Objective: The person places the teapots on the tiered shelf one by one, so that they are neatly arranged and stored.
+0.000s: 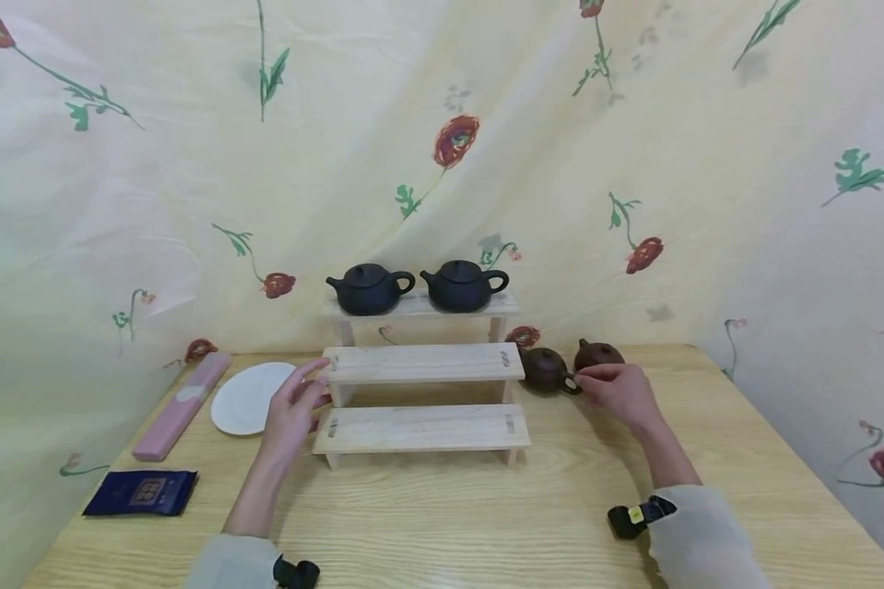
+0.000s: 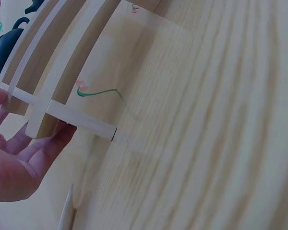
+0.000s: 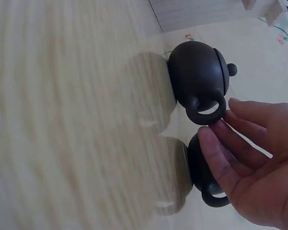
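A three-tier pale wooden stand (image 1: 423, 364) occupies the middle of the table. On its top tier sit two black teapots, a left one (image 1: 368, 290) and a right one (image 1: 462, 288). My left hand (image 1: 295, 409) is at the stand's left end, its fingers touching the side by the middle and lower tiers. Right of the stand, a dark brown teapot (image 1: 543, 370) stands on the table. The fingertips of my right hand (image 3: 259, 153) pinch its handle (image 3: 209, 116). A second brown teapot (image 1: 597, 354) stands just behind that hand, partly hidden by it.
A white plate (image 1: 246, 401) lies left of the stand, beside a long pink box (image 1: 182, 409). Nearer the front left is a dark blue packet (image 1: 142, 493). A flower-patterned cloth (image 1: 383, 106) hangs behind the wooden table (image 1: 442, 532).
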`<state>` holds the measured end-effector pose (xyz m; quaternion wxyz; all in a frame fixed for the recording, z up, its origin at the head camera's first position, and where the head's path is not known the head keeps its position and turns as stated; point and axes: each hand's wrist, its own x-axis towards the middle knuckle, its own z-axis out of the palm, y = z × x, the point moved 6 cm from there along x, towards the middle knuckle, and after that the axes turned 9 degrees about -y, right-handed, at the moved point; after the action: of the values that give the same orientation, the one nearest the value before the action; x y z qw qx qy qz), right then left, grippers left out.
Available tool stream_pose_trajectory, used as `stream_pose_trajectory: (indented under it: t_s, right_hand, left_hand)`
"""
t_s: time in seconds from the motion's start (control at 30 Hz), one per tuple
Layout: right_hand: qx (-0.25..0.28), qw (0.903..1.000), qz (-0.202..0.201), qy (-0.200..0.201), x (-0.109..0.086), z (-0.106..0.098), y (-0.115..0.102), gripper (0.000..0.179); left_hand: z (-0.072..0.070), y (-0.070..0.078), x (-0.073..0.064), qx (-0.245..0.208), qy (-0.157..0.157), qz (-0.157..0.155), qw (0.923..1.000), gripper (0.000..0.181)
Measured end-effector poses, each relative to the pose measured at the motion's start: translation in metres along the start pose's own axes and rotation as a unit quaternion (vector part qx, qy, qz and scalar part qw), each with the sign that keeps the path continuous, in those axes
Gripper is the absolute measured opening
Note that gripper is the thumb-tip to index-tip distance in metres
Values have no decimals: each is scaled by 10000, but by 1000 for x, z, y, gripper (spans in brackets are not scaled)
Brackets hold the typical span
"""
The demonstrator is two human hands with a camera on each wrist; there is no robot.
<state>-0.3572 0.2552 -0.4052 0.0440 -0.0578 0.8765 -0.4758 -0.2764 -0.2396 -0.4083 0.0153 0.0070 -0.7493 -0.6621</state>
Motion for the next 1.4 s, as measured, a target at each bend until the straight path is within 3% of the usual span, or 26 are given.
stream_pose_trajectory:
  t_s: [0.3,0.5,0.97,1.4]
  right_hand:
    - [-76,9992,203,-325,4,9,7,37]
    - [-161,9994,35,-317,5,8,5,36]
    - [311,9988,16,-380,6,13,8,36]
    - [228,9994,-47,-238,4,14,9,33]
  left_hand:
    - [-2,-2,0,-127,41,-84,9999,41]
    - [-2,-2,1,-185,122,-127,9997,42]
    - [-1,-4,-2,-223,131,-191,9995,43]
    - [-1,-3,-2,-113,78,-243,9996,44]
